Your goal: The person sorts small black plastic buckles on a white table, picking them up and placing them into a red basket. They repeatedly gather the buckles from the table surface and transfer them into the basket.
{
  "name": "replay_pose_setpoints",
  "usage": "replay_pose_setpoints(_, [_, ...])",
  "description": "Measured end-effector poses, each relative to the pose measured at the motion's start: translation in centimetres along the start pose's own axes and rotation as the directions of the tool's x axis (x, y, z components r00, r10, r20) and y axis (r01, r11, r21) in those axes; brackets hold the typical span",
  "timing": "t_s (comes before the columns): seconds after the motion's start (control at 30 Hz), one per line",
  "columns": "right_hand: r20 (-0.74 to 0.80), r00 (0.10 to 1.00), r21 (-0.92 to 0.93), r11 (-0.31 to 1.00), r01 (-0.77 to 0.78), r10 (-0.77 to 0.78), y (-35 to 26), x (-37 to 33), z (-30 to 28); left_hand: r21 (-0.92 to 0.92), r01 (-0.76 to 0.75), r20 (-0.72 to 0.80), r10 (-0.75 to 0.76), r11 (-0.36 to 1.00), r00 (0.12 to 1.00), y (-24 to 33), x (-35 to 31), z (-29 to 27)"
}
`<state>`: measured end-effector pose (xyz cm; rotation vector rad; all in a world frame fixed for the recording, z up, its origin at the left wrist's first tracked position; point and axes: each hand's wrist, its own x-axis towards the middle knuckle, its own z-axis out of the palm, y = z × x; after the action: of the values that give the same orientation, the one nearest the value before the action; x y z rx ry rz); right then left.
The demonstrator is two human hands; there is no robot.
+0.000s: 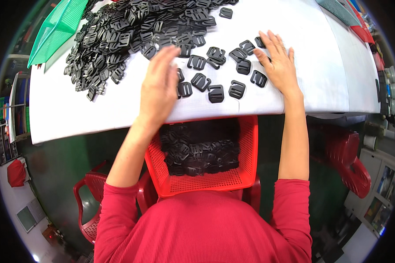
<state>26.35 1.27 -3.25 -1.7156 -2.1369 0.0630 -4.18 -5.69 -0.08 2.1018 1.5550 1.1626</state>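
Several loose black plastic buckles (201,82) lie spread on the white table between my two hands. My left hand (159,85) is stretched out at their left side, its edge beside a few buckles and partly covering them; it is slightly blurred. On the right, my right hand (278,65) rests with fingers spread, its thumb and fingertips close to a buckle (260,42) and another one (259,79). Neither hand grips anything that I can see. Beyond the left hand rises a big heap of the same black buckles (114,37).
Below the table edge, a red plastic basket (249,153) holds many black buckles. A green mesh basket (57,33) stands at the table's far left, a grey-green one (340,12) at the far right. Dark red chairs (349,158) flank me. The white tabletop (320,79) ends just before the basket.
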Motion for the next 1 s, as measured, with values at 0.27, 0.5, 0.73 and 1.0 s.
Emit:
replay_pose_setpoints(0.27, [0.039, 0.932, 0.109, 0.928, 0.355, -0.361, -7.3, -0.7, 1.2, 0.275, -0.172, 0.302, 0.085, 0.946, 0.950, 0.9, -2.0, 3.1])
replay_pose_setpoints(0.5, [0.086, 0.911, 0.406, 0.849, 0.337, -0.403, -11.6, -7.5, -1.5, -0.080, -0.132, 0.370, 0.152, 0.988, 0.917, 3.3, -7.1, -0.8])
replay_pose_setpoints(0.73, [0.195, 0.868, 0.521, 0.798, 0.302, -0.456, -12.6, -11.6, -4.4, -0.213, 0.032, 0.292, 0.032, 0.977, 0.956, 2.3, -9.4, -5.2])
replay_pose_setpoints(1.0, [-0.059, 0.998, 0.642, 0.765, 0.053, -0.020, -6.2, 7.9, 3.5, 0.204, 0.086, -0.055, -0.076, 0.975, 0.996, -3.0, 0.9, -0.1])
